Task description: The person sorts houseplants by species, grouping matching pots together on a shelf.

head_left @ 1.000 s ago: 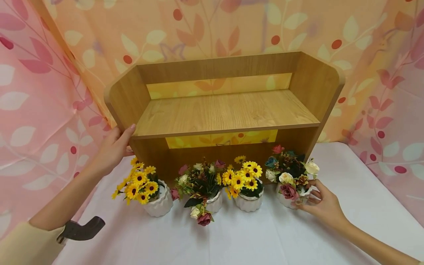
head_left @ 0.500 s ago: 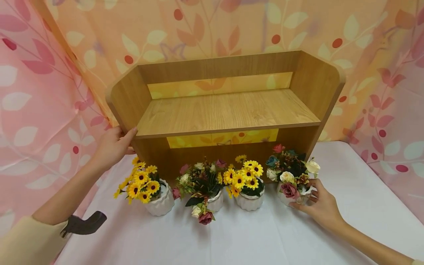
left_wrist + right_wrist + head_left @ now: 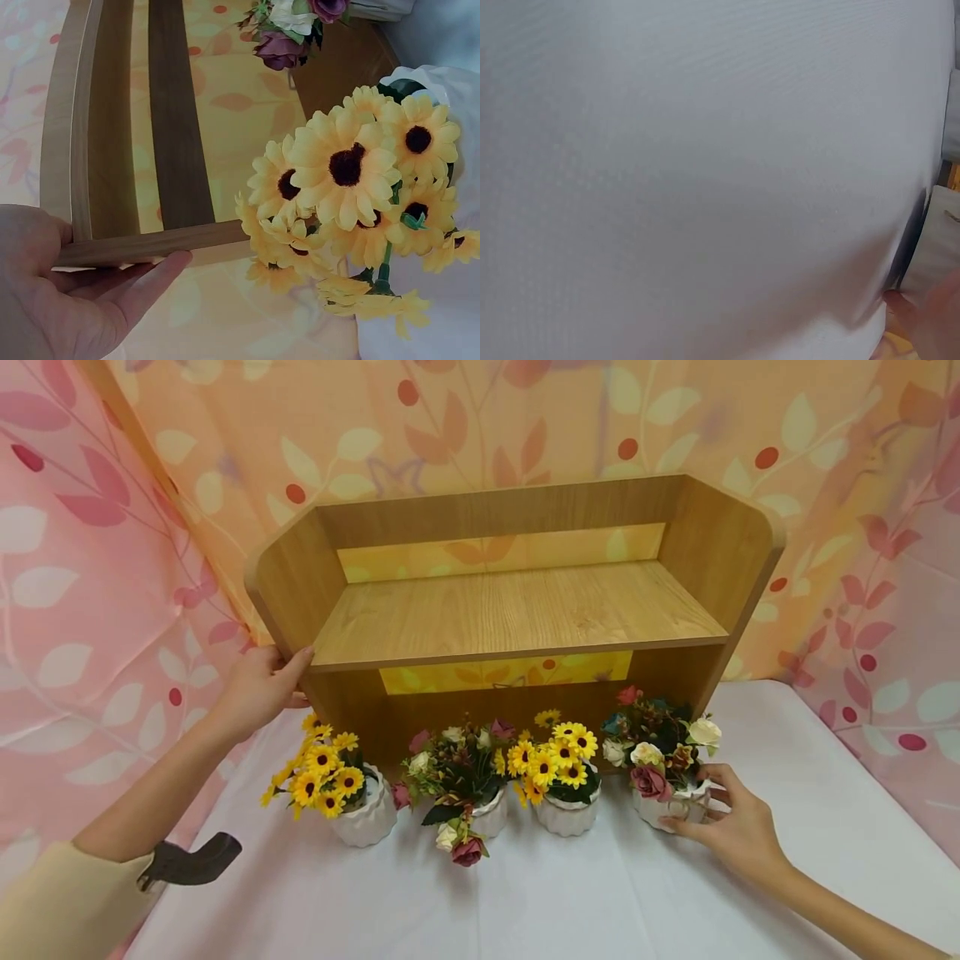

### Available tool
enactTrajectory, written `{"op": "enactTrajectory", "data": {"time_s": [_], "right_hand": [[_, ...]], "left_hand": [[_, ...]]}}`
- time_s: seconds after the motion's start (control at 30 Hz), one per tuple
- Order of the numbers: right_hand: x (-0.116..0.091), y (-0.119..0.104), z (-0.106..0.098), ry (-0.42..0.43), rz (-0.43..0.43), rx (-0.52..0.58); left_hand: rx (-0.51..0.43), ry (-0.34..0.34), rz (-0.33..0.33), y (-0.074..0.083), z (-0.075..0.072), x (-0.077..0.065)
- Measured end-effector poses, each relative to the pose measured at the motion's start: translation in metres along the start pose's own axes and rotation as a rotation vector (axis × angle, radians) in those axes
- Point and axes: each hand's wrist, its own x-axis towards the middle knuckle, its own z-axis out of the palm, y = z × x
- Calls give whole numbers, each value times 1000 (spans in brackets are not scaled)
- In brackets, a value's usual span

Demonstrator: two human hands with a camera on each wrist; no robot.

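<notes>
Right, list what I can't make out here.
Head view: right side of the rightmost pot, partly covered by the right hand.
Head view: base of the wooden shelf, mostly hidden behind flowers.
Left wrist: white pot, cut off by the right edge.
Right wrist: that hand, cut off at the corner.

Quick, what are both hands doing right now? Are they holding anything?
Left hand: gripping the left side of the wooden shelf.
Right hand: holding the white flower pot at the row's right end.
</notes>
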Motion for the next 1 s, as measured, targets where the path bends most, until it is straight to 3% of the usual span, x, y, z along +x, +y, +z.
{"op": "enactTrajectory", "data": {"time_s": [0.3, 0.67, 1.0], "right_hand": [[-1, -10, -11, -7, -9, 23], [-4, -26, -25, -70, 51, -16], [-8, -42, -37, -61, 34, -11]], "left_hand": [[-5, -14, 8, 1, 0, 0], [-18, -36, -4, 0, 0, 1], [-9, -37, 1, -2, -1, 2]]}}
